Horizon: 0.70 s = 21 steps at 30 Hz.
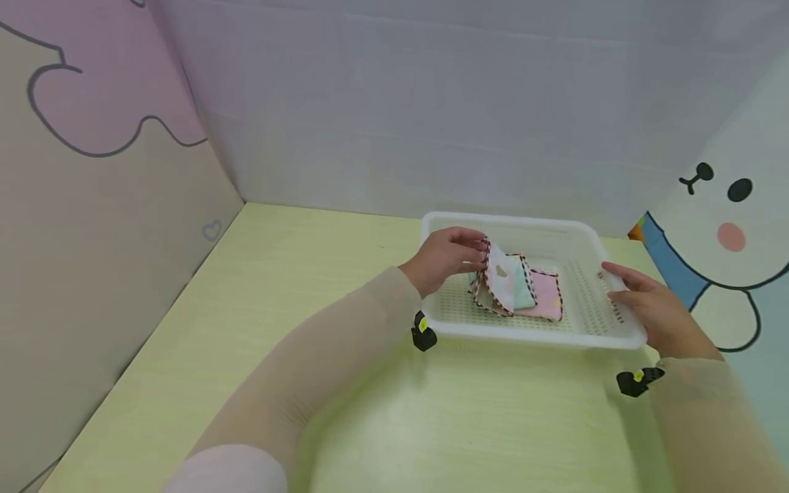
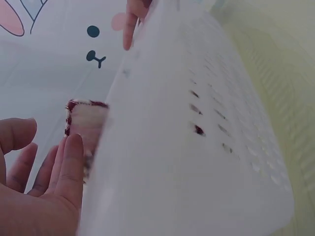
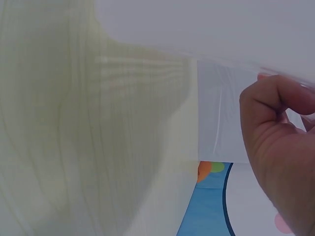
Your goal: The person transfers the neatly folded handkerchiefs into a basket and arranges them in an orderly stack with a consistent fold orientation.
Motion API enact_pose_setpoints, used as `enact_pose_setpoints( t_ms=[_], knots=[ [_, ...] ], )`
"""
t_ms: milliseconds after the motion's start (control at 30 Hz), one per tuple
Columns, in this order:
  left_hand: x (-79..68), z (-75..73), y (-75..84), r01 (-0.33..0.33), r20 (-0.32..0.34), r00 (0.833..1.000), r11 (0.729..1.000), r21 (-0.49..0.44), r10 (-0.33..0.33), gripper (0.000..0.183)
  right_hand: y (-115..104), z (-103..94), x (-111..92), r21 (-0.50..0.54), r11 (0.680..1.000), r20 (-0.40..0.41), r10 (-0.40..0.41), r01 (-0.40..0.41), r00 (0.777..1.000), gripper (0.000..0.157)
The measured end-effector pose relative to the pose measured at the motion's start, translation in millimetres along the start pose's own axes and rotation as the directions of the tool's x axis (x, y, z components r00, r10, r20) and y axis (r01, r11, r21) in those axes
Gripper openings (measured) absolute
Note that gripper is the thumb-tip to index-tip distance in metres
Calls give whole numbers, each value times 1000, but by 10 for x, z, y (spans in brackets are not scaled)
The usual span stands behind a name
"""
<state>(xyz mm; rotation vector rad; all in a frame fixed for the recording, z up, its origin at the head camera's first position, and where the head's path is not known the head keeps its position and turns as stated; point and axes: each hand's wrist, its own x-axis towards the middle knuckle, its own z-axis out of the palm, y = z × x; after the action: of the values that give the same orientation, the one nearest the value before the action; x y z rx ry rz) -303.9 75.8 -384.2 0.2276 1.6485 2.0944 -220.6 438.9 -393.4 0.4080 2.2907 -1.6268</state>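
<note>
A white plastic basket with slotted walls is held above the table, its shadow below. My right hand grips its right end; the right wrist view shows this hand with curled fingers at the rim. Inside lie small folded cloths with dark red and white stitched edges: a pink cloth, a mint green cloth and a white cloth standing partly upright. My left hand reaches over the left end, fingertips at the white cloth's edge. In the left wrist view, its digits are spread apart beside a cloth corner.
The pale yellow-green table spreads under the basket. A white back wall stands close behind it. Side panels with cartoon drawings, including a white animal face on the right, border the table.
</note>
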Motion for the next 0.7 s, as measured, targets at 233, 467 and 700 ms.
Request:
enact_pose_setpoints(
  t_ms=[233,467,700],
  knots=[
    [-54,-75,27,-4,-5,1000,1000,-25,3,33,11,-16,14,39,999,6,0,0,1000,67],
    [-203,-107,119,-29,0,1000,1000,-5,29,33,37,-44,33,-6,1000,-11,7,-7,1000,67],
    [-331,-254,164,-72,14,997,980,186,71,37,43,-47,10,-67,997,19,-27,28,999,67]
  ],
)
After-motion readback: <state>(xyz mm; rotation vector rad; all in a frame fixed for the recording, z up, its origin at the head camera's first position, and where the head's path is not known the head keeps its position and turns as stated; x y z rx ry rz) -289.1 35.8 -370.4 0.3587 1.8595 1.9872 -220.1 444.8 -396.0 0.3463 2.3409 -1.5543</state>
